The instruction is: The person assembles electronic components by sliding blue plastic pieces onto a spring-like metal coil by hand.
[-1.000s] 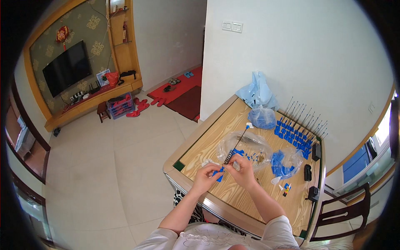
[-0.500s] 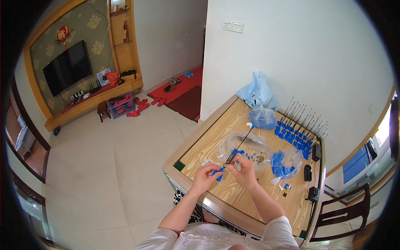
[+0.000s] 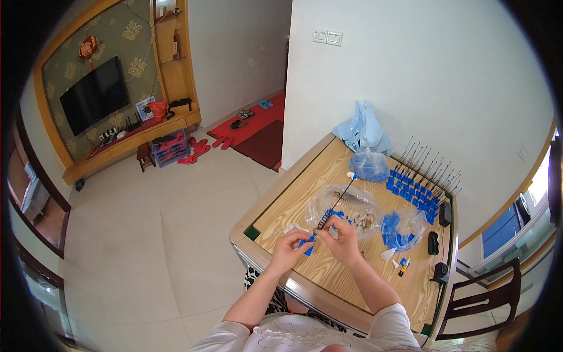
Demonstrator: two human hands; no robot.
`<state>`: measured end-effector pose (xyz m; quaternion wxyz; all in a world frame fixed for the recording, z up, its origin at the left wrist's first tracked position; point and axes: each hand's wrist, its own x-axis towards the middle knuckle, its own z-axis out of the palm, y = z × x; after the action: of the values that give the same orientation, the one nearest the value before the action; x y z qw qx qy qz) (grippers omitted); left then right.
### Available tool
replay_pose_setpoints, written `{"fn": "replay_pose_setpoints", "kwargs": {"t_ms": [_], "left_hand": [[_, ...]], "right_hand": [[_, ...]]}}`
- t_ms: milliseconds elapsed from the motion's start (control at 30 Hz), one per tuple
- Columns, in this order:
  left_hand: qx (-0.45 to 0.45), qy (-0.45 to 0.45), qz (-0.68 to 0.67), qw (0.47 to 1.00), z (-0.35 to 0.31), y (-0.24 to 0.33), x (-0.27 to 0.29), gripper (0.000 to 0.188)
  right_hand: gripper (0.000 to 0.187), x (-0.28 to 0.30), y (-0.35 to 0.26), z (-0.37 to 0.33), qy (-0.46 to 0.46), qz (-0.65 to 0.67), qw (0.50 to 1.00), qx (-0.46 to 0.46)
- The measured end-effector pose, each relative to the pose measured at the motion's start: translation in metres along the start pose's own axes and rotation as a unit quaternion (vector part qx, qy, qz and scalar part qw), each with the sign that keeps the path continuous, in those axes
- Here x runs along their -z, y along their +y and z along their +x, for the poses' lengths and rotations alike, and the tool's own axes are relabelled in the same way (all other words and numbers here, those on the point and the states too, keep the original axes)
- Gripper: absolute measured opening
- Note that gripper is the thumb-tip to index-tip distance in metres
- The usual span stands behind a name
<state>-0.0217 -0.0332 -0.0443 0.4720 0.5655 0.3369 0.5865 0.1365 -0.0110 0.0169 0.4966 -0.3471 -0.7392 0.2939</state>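
Observation:
Over the near left part of the table, my left hand is closed on a blue plastic piece. My right hand, just beside it, pinches the lower end of a thin dark rod with a black coil spring around it. The rod slants up and away, with a small blue and white tip at its far end. Its lower end meets the blue piece between my fingertips; the exact joint is hidden. Beyond my hands lies an open clear plastic bag with small blue parts and brass-coloured bits.
Rows of blue bases with upright spring rods stand at the table's back right. Nearby are a bag of blue parts, a tied blue bag, a glue tube and black boxes. A dark chair stands at the right.

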Motion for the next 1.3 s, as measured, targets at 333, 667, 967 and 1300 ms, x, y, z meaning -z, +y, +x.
{"fn": "replay_pose_setpoints", "kwargs": {"t_ms": [333,667,967,1300], "left_hand": [[-0.002,0.004,-0.001,1.000,0.001,0.002,-0.001,0.013],[0.001,0.002,-0.016,1.000,0.001,0.001,-0.001,0.012],[0.007,0.011,-0.020,1.000,0.003,0.001,-0.002,0.012],[0.024,0.033,-0.018,0.999,0.011,0.011,-0.003,0.010]], "right_hand": [[0.013,0.001,-0.001,0.000,0.011,0.005,1.000,-0.020],[0.013,0.000,0.000,0.001,0.006,0.016,1.000,-0.016],[0.012,0.001,0.005,0.008,0.004,0.010,1.000,-0.021],[0.010,0.003,0.011,0.019,-0.021,0.076,0.995,-0.059]]}}
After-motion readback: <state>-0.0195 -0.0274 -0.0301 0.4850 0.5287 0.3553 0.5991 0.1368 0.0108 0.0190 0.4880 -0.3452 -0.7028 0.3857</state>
